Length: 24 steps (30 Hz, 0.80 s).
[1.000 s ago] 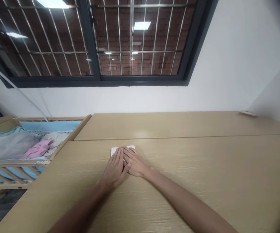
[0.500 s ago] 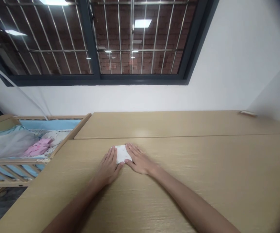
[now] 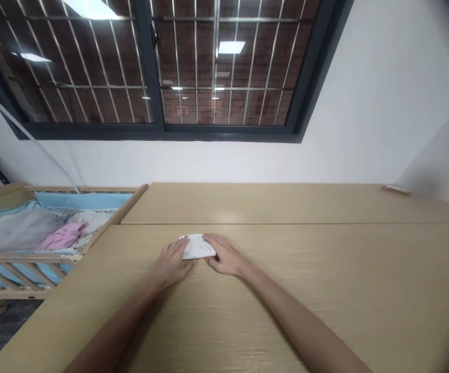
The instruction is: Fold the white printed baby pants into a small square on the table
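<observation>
Two hands grasp one small folded white cloth (image 3: 198, 248) by its opposite ends: the left hand (image 3: 172, 265) laps its fingers over the left end, the right hand (image 3: 225, 256) over the right, each thumb toward the near side. The cloth is at the tabletop (image 3: 349, 280), just short of the seam (image 3: 286, 223) that crosses it. We cannot make out the covered ends, nor the fingertips' undersides; a greenish print (image 3: 186, 255) at the near left corner is too small for us to read. Both forearms (image 3: 306, 321) are cut off below. At left we see part of a crib (image 3: 133, 203), close beside the tabletop's edge; whether they touch we cannot tell. The tabletop stretches broadly rightward from the hands, and a thin flat piece (image 3: 397, 189), unidentifiable to us, lies near its far right corner.
</observation>
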Tool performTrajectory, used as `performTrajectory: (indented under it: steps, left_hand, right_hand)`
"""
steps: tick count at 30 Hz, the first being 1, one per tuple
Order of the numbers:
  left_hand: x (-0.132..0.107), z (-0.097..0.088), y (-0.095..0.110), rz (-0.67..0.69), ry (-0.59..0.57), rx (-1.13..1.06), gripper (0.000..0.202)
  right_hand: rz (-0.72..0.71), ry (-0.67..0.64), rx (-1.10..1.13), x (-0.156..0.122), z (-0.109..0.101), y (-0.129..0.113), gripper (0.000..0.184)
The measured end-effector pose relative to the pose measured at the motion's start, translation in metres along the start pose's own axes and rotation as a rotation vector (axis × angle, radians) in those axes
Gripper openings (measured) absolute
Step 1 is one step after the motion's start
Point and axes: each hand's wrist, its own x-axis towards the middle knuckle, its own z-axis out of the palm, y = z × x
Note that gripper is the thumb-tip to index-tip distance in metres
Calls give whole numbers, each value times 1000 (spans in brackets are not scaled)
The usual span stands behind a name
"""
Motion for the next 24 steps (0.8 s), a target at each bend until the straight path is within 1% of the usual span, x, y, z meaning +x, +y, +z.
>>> performTrajectory:
  steps: [2, 4, 6, 8, 10, 12, 13, 14, 15, 18, 20, 22, 24]
  left_hand:
    - [6, -4, -2, -31, 29, -32, 38]
    - [12, -14, -2, -64, 61, -50, 31]
    - [17, -27, 1, -110, 99, -84, 25]
    - [18, -37, 7, -159, 133, -136, 26]
    - [16, -41, 16, -223, 150, -290, 32]
    - [11, -39, 27, -292, 117, -480, 40]
    - [9, -36, 32, -327, 81, -532, 45]
    - [6, -32, 37, -358, 37, -525, 48]
    - [3, -28, 40, -379, -9, -453, 50]
    - [-4, -16, 46, -370, -112, -100, 45]
    - [-5, -11, 48, -338, -135, 36, 38]
    - [-5, -10, 49, -324, -133, 82, 34]
    - [-4, -13, 49, -320, -119, 121, 31]
  right_hand:
    - [27, 44, 58, 6, -1, 2, 58]
    - [70, 83, 142, 14, -7, 1, 48]
    - [115, 157, 264, 24, -15, -3, 37]
    - [158, 263, 392, 35, -25, -6, 31]
    - [217, 337, 476, 46, -32, -8, 31]
    - [286, 328, 496, 56, -34, -6, 34]
    - [313, 306, 487, 59, -33, -3, 35]
    - [331, 282, 474, 61, -31, 0, 36]
    - [343, 260, 463, 62, -27, 4, 36]
    - [362, 219, 456, 61, -9, 17, 33]
    - [364, 205, 448, 60, 4, 25, 28]
    - [348, 206, 417, 59, 14, 32, 23]
    - [323, 209, 388, 59, 19, 34, 19]
